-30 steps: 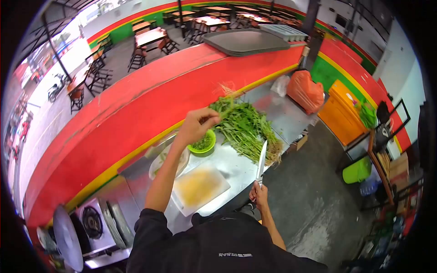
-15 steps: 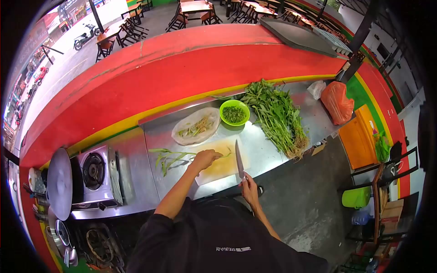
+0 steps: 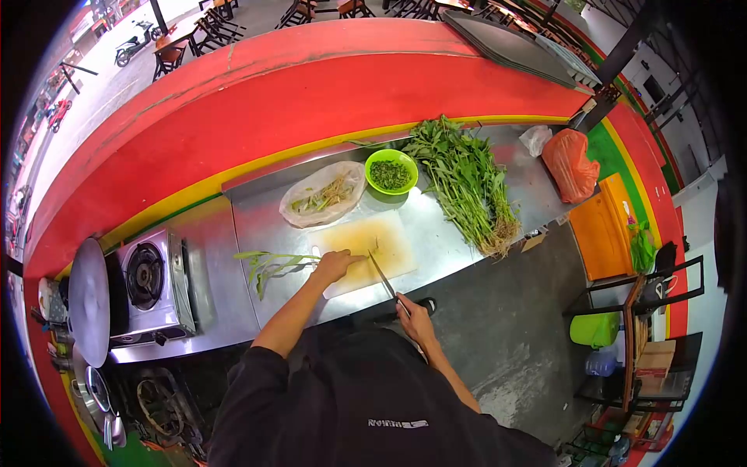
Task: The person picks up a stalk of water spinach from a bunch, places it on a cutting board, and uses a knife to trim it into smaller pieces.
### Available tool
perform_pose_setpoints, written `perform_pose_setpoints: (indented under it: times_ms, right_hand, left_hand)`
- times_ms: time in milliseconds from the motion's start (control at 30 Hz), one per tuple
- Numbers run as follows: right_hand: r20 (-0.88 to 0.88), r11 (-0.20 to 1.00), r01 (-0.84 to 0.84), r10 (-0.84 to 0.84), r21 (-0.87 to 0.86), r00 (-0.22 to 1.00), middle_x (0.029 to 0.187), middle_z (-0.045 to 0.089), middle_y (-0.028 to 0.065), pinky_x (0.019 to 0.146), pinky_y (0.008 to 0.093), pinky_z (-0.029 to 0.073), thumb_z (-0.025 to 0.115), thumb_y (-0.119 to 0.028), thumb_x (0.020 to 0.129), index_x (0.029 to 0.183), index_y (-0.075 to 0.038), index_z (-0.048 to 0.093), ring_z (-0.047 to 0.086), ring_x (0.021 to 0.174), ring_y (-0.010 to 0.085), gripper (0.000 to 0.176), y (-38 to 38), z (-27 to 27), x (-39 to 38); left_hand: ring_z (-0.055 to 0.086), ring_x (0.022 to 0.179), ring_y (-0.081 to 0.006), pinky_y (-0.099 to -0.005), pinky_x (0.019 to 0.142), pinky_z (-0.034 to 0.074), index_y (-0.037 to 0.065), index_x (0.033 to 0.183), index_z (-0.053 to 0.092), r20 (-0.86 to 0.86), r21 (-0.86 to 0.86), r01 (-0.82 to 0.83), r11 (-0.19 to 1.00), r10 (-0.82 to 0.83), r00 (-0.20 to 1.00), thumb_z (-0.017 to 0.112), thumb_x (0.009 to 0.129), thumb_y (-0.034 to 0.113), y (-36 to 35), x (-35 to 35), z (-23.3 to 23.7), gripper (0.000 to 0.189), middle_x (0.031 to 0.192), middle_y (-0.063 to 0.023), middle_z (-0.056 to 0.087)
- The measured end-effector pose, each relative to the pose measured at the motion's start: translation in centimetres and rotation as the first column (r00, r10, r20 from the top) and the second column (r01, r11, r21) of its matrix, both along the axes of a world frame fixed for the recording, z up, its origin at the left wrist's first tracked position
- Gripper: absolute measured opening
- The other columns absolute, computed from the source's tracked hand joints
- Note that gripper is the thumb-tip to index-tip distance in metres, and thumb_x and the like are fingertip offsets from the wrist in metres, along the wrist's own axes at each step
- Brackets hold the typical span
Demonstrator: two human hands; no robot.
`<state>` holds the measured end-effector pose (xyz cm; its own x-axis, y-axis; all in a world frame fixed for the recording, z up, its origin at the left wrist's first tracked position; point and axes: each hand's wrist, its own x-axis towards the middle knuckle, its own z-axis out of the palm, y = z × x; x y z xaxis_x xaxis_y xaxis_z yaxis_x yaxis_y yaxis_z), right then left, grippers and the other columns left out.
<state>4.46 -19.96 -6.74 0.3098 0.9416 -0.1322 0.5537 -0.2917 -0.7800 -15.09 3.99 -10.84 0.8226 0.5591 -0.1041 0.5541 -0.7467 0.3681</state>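
My left hand (image 3: 336,266) is closed around a leafy green stalk over the white, yellow-stained cutting board (image 3: 394,233). The stalk's long leaves (image 3: 267,268) trail left onto the metal counter, and its other end lies by the blade. In my right hand (image 3: 416,319) is the handle of a long kitchen knife (image 3: 382,275). Its tip slants up and left over the board, close to my left fingers. A small cut piece lies near the board's top middle. Behind the board stand a green bowl (image 3: 391,192) of chopped greens and an open plastic bag (image 3: 289,208) holding trimmed roots and stems.
A big bunch of rooted greens (image 3: 463,175) lies right of the bowl. Further right sits an orange plastic bag (image 3: 572,166). A gas stove (image 3: 152,284) and a large wok lid (image 3: 89,302) occupy the left end. A red wall (image 3: 311,105) runs behind the counter.
The knife has swung from pointing nearly upright to slanting left, its tip now beside the stalk and my left fingers. The whole view has shifted slightly.
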Motion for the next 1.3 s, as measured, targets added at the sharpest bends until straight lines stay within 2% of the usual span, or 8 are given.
perform_pose_setpoints:
  times_ms: [267, 533, 800, 867, 900, 933, 1033, 1300]
  right_hand:
    - [0.026, 0.997, -0.016, 0.018, -0.081, 0.999, 0.092, 0.069, 0.0271, 0.073, 0.0388, 0.053, 0.059, -0.019, 0.097, 0.132, -0.007, 0.061, 0.071, 0.082, 0.0362, 0.038, 0.7, 1.6, 0.4]
    - [0.247, 0.990, -0.133, 0.139, -0.038, 0.959, 0.084, 0.065, 0.0250, 0.069, 0.0520, 0.049, 0.057, -0.021, 0.097, 0.131, -0.011, 0.061, 0.064, 0.078, 0.0443, 0.036, 1.2, -0.4, 0.9]
    - [0.231, 0.991, -0.137, 0.133, 0.000, 0.964, 0.082, 0.066, 0.0249, 0.068, 0.0497, 0.050, 0.055, -0.023, 0.098, 0.131, -0.010, 0.061, 0.065, 0.075, 0.0430, 0.036, 5.0, -2.4, 0.4]
    - [0.028, 0.994, -0.111, 0.110, 0.018, 0.993, 0.084, 0.068, 0.0260, 0.070, 0.0441, 0.052, 0.055, -0.024, 0.099, 0.132, -0.008, 0.062, 0.067, 0.076, 0.0411, 0.037, 5.7, -1.8, 0.7]
    - [-0.017, 0.995, -0.088, 0.089, 0.050, 0.996, 0.079, 0.069, 0.0202, 0.069, 0.0369, 0.052, 0.055, -0.025, 0.100, 0.133, -0.007, 0.061, 0.068, 0.072, 0.0298, 0.038, 5.8, -2.1, 0.7]
    - [-0.015, 0.994, -0.094, 0.095, 0.057, 0.995, 0.079, 0.069, 0.0202, 0.069, 0.0369, 0.052, 0.055, -0.025, 0.100, 0.133, -0.007, 0.061, 0.068, 0.072, 0.0298, 0.038, 5.7, -2.4, 0.8]
    - [-0.254, 0.995, 0.045, -0.021, 0.091, 0.967, 0.072, 0.064, 0.0054, 0.064, 0.0293, 0.049, 0.057, -0.023, 0.100, 0.135, -0.004, 0.059, 0.058, 0.067, 0.0096, 0.040, 4.8, -2.6, 0.8]
    - [-0.474, 0.979, 0.202, -0.166, 0.027, 0.865, 0.073, 0.058, -0.0018, 0.047, 0.0215, 0.035, 0.055, -0.023, 0.102, 0.140, -0.006, 0.056, 0.043, 0.053, 0.0025, 0.041, 2.3, -4.4, 0.8]
  left_hand:
    - [0.069, 0.078, -0.0260, -0.0401, 0.065, 0.056, 0.039, 0.132, 0.062, -0.038, 0.056, -0.010, 0.998, 0.012, 0.999, 0.052, 0.086, 0.005, -0.1, 0.9, 0.1, 0.058, 0.087, -0.0072, 0.063]
    - [0.068, 0.073, -0.0254, -0.0403, 0.062, 0.054, 0.039, 0.132, 0.062, -0.075, 0.109, 0.023, 0.994, -0.014, 0.997, 0.052, 0.088, 0.008, 0.1, 0.8, -0.9, 0.055, 0.085, -0.0065, 0.063]
    - [0.068, 0.074, -0.0244, -0.0401, 0.059, 0.053, 0.038, 0.132, 0.061, -0.044, 0.157, 0.115, 0.981, -0.110, 0.993, 0.053, 0.088, 0.009, -1.1, 1.2, -1.3, 0.054, 0.086, -0.0063, 0.064]
    - [0.068, 0.077, -0.0233, -0.0393, 0.065, 0.053, 0.040, 0.136, 0.057, -0.065, 0.127, 0.068, 0.990, -0.060, 0.996, 0.054, 0.087, 0.007, -1.6, 1.2, -0.2, 0.059, 0.087, -0.0051, 0.062]
    - [0.068, 0.079, -0.0254, -0.0411, 0.067, 0.053, 0.034, 0.134, 0.058, -0.064, 0.088, 0.034, 0.996, -0.028, 0.998, 0.056, 0.088, 0.010, -1.8, 1.1, -0.2, 0.052, 0.091, -0.0058, 0.064]
    - [0.068, 0.079, -0.0254, -0.0411, 0.067, 0.053, 0.034, 0.134, 0.058, -0.064, 0.095, 0.027, 0.995, -0.021, 0.998, 0.056, 0.088, 0.010, -1.9, 0.9, -0.2, 0.052, 0.091, -0.0058, 0.064]
    - [0.068, 0.083, -0.0312, -0.0465, 0.071, 0.052, 0.015, 0.121, 0.064, 0.262, 0.016, -0.129, 0.992, 0.121, 0.958, 0.063, 0.089, 0.026, -1.9, 0.4, -0.2, 0.033, 0.094, -0.0116, 0.070]
    - [0.067, 0.086, -0.0339, -0.0472, 0.073, 0.053, 0.006, 0.107, 0.068, 0.293, -0.143, -0.332, 0.932, 0.360, 0.886, 0.070, 0.084, 0.028, 0.0, 4.3, 0.4, 0.032, 0.093, -0.0153, 0.068]
